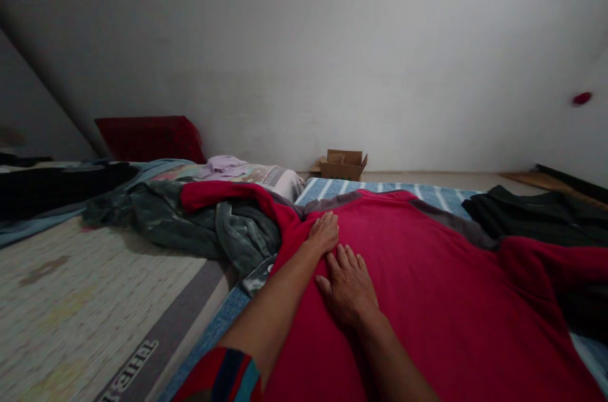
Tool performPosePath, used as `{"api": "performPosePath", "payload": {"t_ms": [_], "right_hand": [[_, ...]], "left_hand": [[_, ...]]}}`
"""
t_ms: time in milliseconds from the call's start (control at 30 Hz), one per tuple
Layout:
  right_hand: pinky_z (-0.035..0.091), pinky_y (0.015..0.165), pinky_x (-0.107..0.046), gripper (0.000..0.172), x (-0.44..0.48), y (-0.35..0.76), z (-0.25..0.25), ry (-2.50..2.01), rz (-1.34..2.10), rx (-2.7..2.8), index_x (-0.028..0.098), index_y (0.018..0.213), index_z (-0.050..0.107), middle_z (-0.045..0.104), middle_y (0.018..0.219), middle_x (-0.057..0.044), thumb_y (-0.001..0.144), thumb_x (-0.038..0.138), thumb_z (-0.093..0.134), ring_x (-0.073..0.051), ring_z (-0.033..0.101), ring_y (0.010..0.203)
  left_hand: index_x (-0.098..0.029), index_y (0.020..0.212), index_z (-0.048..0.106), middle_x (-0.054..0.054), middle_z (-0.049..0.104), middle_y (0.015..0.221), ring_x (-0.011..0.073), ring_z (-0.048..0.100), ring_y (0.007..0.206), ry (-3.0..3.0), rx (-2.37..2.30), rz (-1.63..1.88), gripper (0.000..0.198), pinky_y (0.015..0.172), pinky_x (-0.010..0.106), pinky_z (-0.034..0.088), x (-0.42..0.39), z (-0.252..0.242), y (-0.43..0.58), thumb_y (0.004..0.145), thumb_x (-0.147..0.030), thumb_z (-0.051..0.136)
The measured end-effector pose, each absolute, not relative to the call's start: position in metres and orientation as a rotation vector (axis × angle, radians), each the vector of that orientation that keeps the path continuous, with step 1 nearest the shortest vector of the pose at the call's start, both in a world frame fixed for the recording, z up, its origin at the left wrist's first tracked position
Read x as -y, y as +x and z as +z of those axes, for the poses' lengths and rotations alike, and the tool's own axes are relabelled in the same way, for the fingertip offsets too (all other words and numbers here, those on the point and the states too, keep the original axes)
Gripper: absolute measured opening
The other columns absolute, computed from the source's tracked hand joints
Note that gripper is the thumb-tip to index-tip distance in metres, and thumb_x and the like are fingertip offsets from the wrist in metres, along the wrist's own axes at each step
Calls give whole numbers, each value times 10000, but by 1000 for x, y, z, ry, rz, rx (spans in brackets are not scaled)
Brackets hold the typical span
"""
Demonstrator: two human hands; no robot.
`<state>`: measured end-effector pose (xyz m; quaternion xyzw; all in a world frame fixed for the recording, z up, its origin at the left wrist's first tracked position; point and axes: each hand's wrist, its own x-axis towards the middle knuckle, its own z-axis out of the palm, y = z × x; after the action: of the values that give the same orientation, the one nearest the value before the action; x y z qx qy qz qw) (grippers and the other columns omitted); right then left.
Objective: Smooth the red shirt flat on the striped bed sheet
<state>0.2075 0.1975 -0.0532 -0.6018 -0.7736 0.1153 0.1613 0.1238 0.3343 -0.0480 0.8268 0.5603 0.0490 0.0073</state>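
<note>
Pale wall [304, 73] backs the head view, where a red top [437, 301] lies beneath the fingers, centre to lower right, long axis running from collar [387, 194] toward the lower edge, left hand [325, 232] nearer the left-of-frame sleeve [228, 189], fingers together, grip indeterminable, right hand [351, 287] flat, fingers slightly apart, hem cut off.
</note>
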Motion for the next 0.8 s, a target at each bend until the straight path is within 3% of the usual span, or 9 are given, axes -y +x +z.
{"api": "performPosePath", "payload": {"t_ms": [367, 800], "right_hand": [[135, 1101, -486, 632, -203, 212, -47, -1695, 356, 2165, 142, 1401, 365, 262, 1478, -176, 900, 526, 338, -314, 167, 1376], [136, 1106, -500, 648, -205, 217, -42, -1655, 398, 2140, 128, 1394, 354, 239, 1485, -180, 898, 543, 315, -309, 156, 1379]], "left_hand": [[-90, 1322, 384, 171, 325, 1458, 265, 248, 1359, 2535, -1891, 154, 487, 1089, 425, 179, -372, -53, 145, 942, -377, 284], [-109, 1120, 538, 165, 527, 1246, 279, 443, 1198, 2645, -1937, 155, 440, 978, 419, 316, -391, -41, 155, 904, -423, 319]]}}
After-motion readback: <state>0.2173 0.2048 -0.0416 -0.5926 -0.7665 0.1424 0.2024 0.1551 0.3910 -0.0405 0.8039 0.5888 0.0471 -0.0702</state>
